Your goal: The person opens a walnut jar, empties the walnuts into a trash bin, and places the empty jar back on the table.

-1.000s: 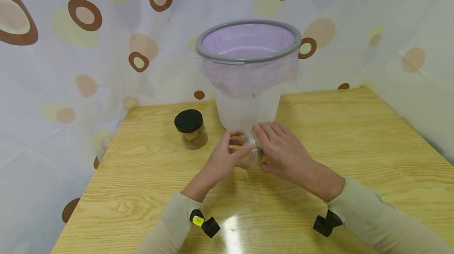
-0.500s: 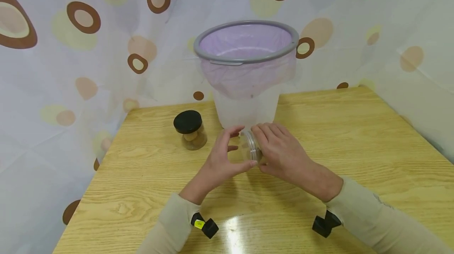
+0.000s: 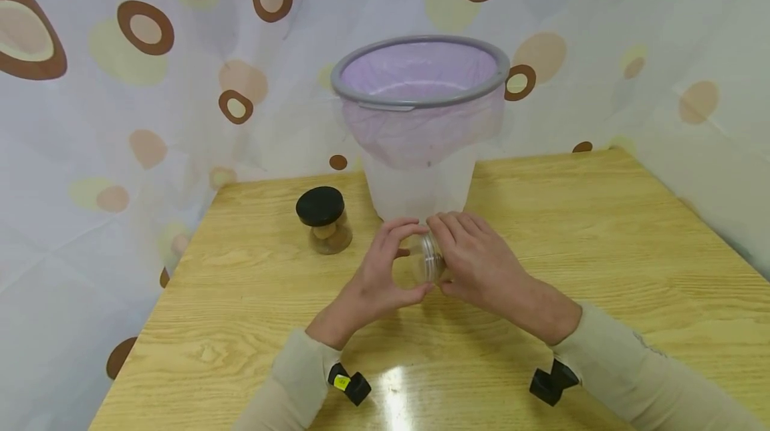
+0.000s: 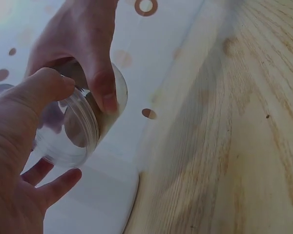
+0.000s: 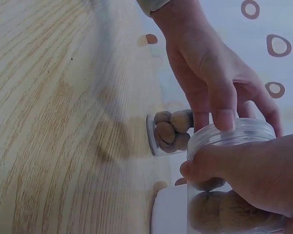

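Near the middle of the table, my right hand (image 3: 481,254) grips a clear jar (image 5: 191,209) that lies tilted on its side in the head view. Brown walnuts (image 5: 234,212) show through its wall in the right wrist view. The jar's clear ridged lid (image 4: 83,119) faces my left hand (image 3: 373,277), whose thumb and fingers curve around its rim. Two lower left fingers (image 4: 61,187) stand off the lid in the left wrist view. My right palm hides much of the jar. To the left stands a second jar (image 3: 332,238) with a black lid (image 3: 320,206), also holding walnuts.
Behind the hands rises a white bucket (image 3: 415,184) with a grey rim (image 3: 421,103) and a purple liner (image 3: 421,70). Wood-grained table (image 3: 210,311) runs around it. A patterned cloth (image 3: 180,117) hangs behind and at both sides.
My left fingers opened away from the lid, then came back onto its rim in a different position. The right hand keeps its grip on the jar; the black-lidded jar stays put.
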Available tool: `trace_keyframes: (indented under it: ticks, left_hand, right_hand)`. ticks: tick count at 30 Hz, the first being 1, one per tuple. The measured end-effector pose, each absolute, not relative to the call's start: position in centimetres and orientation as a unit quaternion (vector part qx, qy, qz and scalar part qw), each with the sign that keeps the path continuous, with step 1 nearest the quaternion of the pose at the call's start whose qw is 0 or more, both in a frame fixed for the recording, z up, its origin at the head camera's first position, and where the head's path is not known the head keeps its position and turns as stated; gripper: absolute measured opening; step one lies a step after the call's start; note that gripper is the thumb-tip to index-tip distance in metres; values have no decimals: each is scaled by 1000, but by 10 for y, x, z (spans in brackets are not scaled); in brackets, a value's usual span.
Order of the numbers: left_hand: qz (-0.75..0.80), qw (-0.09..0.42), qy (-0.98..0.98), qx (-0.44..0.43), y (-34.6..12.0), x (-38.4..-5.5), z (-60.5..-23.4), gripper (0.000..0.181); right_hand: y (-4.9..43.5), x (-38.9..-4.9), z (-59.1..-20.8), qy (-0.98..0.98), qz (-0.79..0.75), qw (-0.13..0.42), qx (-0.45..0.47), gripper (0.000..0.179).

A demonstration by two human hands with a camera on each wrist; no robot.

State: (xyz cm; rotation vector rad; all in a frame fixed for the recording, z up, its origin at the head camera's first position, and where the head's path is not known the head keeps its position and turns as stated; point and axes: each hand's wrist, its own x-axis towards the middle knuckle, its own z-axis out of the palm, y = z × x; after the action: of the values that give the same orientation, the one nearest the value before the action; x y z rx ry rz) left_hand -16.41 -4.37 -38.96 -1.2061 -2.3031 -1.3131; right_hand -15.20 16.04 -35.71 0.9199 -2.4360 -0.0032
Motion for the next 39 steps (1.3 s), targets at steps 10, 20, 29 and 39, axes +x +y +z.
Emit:
trace_keyframes:
  ticks: [10,20,29,39]
  left_hand:
    - [-524,61,-784,-327,-42,-161,-387,72]
    - [-575,-26,-790,-211,-40,-159,-381,60]
    - [-607,-121,-771,-153,-38,-160,-377,62]
    - [-480,60,-792,-372,-46,-163,-389,100]
  right_hand:
    - [159,-151,-356,-902,9,267,340,95]
    - [159,-149,-354,-900,3,272,340,96]
    - [159,-149,-355,-903,-1,269,336,96]
    - [161,-148,-356,-908,-1,257,331,100]
